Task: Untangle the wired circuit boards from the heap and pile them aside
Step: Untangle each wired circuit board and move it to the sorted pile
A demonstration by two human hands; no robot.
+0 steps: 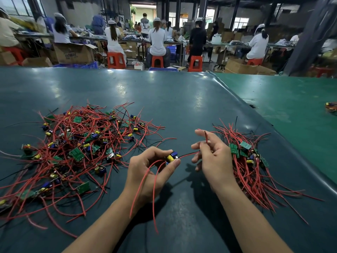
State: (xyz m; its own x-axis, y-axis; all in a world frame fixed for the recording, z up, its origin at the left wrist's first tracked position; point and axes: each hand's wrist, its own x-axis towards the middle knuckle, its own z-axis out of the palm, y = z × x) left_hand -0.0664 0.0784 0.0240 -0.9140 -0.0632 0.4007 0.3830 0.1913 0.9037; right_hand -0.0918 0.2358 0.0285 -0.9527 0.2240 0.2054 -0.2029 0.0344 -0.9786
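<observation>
Both hands, left hand [151,172] pinching a circuit board [172,156], right hand [212,157] its wire [189,154], over green table [173,99].

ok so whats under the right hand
Under the right hand only its shadow shows on the dark green table. Beside it lies the sorted pile; the hand hides that pile's near edge.

Left hand [151,170] pinching a small circuit board [172,156], right hand [211,154] pinching its red wire [189,154], tangled heap [78,147] left of them, sorted pile [246,157] just right, dark table [164,99]
</observation>
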